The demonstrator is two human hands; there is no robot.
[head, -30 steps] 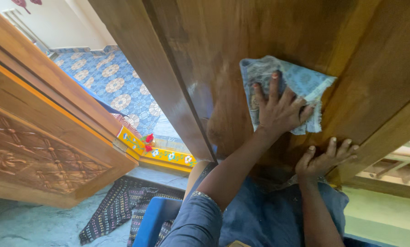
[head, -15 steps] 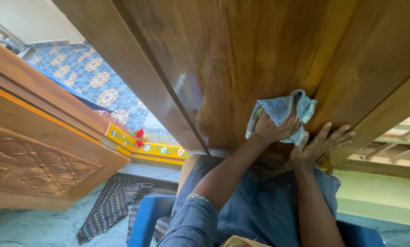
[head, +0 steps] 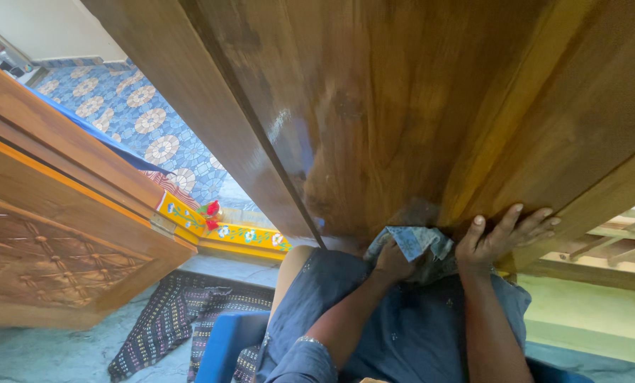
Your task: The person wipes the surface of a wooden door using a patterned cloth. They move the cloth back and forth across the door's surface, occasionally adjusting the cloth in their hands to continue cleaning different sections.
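My left hand point(head: 390, 259) is closed around a crumpled light-blue patterned cloth point(head: 414, 242), low down by the bottom edge of a varnished brown wooden door point(head: 374, 106) and just above my blue-clad lap. My right hand point(head: 505, 235) lies flat on the door's lower right part, fingers spread, right beside the cloth. The door panel fills the upper half of the view and shines wetly near its middle.
A carved wooden door leaf point(head: 62, 241) stands open at the left. Behind it lie a blue patterned tiled floor point(head: 147, 135) and a yellow painted threshold point(head: 225, 234). A dark woven mat point(head: 169, 319) lies on the grey floor beside a blue seat point(head: 225, 344).
My left hand has slid the cloth down the door from its middle to the bottom edge, bunching it up. My right hand stayed pressed on the door's lower right.
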